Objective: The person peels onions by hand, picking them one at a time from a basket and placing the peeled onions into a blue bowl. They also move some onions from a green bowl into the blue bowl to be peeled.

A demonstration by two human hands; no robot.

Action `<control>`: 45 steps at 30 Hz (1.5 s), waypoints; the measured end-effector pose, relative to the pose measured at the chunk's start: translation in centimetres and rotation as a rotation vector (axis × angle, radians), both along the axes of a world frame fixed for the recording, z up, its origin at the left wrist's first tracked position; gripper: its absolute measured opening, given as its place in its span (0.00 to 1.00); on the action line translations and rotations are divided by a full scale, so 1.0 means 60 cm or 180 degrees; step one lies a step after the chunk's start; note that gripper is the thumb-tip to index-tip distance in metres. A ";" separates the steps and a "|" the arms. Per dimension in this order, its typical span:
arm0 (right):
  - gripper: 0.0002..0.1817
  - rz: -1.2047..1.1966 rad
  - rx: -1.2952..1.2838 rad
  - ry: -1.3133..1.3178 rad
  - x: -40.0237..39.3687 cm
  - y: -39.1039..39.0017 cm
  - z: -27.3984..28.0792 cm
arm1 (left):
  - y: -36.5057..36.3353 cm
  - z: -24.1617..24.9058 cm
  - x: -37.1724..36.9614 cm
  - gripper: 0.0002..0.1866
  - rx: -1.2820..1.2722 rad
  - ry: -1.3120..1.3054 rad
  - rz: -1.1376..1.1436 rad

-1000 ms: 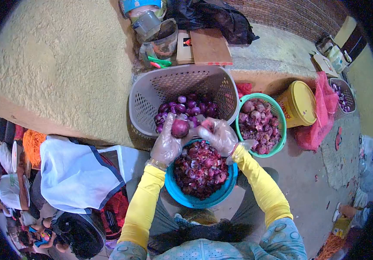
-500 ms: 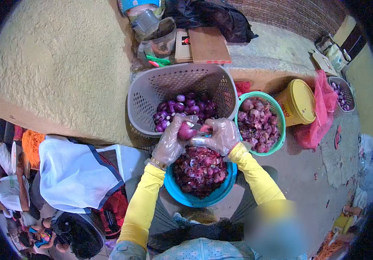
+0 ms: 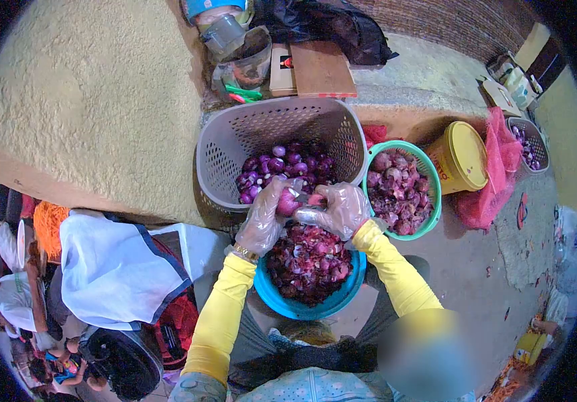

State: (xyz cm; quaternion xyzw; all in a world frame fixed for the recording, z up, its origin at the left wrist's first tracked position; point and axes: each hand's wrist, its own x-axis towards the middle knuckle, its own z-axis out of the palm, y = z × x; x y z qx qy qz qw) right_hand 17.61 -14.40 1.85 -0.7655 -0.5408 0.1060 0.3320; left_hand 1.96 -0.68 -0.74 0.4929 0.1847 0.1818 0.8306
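Note:
My left hand (image 3: 262,220), in a clear plastic glove, grips a red onion (image 3: 287,204) between thumb and fingers. My right hand (image 3: 344,209), gloved the same way, is closed on a small knife with a reddish handle (image 3: 316,199); its blade is against the onion and partly hidden. Both hands are above the far rim of a blue basin (image 3: 361,285) filled with onions and loose skins (image 3: 308,264). Just beyond stands a grey perforated basket (image 3: 218,161) with peeled purple onions (image 3: 292,163) in it.
At the right are a green basket (image 3: 438,194) of unpeeled onions, a yellow bucket (image 3: 468,157) and a pink mesh bag (image 3: 499,167). A concrete ledge (image 3: 100,120) runs along the left. White cloth (image 3: 117,268) lies at lower left, with people beyond it.
Both hands stay nearly in place over the basin, still holding onion and knife. The onion and blade have shifted slightly in the fingers.

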 end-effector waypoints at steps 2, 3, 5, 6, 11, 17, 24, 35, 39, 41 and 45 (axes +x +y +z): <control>0.32 -0.0003 -0.0014 0.0072 -0.001 0.000 0.003 | 0.000 -0.005 0.000 0.28 0.0196 -0.0061 -0.0005; 0.31 -0.0002 -0.0030 0.0146 -0.002 0.000 0.004 | -0.003 -0.002 0.002 0.28 0.0196 -0.0062 -0.0004; 0.31 -0.0070 -0.0028 0.0208 -0.007 0.001 0.003 | -0.012 0.002 0.009 0.29 0.0005 -0.0123 0.0265; 0.31 -0.0137 -0.0028 0.0268 -0.009 0.002 0.002 | -0.014 0.003 0.010 0.29 0.0005 -0.0122 0.0263; 0.31 -0.0009 -0.0059 0.0539 -0.003 -0.001 0.002 | -0.016 0.000 0.008 0.31 -0.0386 -0.0148 0.0195; 0.31 0.0431 -0.0095 0.0378 0.013 -0.004 0.016 | -0.014 0.004 0.003 0.35 -0.0583 0.0255 0.0058; 0.29 0.0437 -0.0165 0.0084 0.012 -0.005 0.009 | -0.012 0.001 0.000 0.37 -0.0716 0.0371 -0.0105; 0.30 0.0187 -0.0183 0.0614 0.020 -0.010 0.015 | -0.005 0.030 -0.014 0.20 -0.1411 -0.0021 -0.0439; 0.30 0.0396 -0.0279 0.0561 0.015 -0.008 0.021 | -0.007 0.020 -0.005 0.17 -0.1755 -0.0128 -0.0296; 0.30 0.0451 -0.0201 0.0414 0.011 -0.007 0.009 | 0.000 0.004 0.001 0.17 -0.1765 -0.0173 -0.0243; 0.31 0.0699 -0.0307 0.0136 0.001 -0.010 0.008 | 0.006 0.004 -0.005 0.19 -0.1524 -0.0046 0.0022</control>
